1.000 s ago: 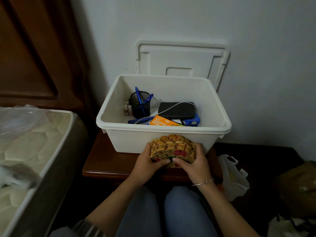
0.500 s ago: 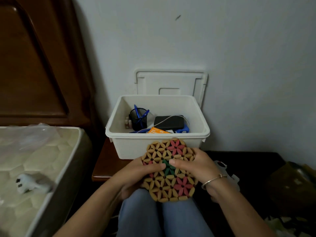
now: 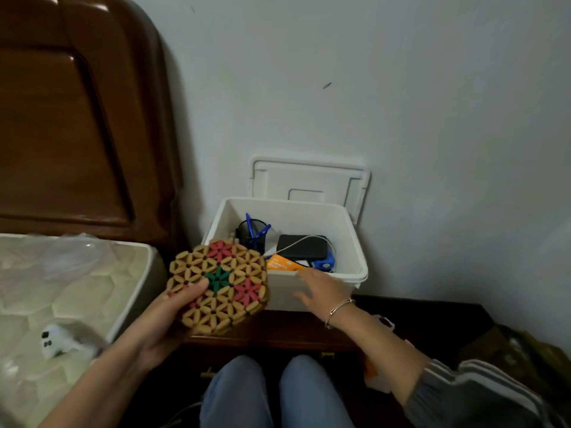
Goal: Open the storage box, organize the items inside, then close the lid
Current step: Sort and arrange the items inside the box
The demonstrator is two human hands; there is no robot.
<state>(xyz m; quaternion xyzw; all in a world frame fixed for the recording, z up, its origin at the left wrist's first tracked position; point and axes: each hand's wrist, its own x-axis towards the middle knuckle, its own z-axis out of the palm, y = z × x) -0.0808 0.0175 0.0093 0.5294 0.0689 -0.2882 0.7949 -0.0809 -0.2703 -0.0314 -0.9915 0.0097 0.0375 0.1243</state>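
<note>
Since the beaded mat (image 3: 234, 273) looks light, stiff and bumpy, you can safely pinch it by the rim. Your left grip (image 3: 160, 322) holds its lower-left edge, thumb on top, tilting it before the open box (image 3: 355, 242). Your right grip (image 3: 321, 291), fingers spread and empty, reaches toward the box's front rim.

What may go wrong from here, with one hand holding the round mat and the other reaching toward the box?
The left hand grips the beaded mat alone, by its lower edge, so it may slip. The right hand, open near the storage box front rim, might push the box on the wooden table. The white cable lies across the black device and may snag when items move.
</note>
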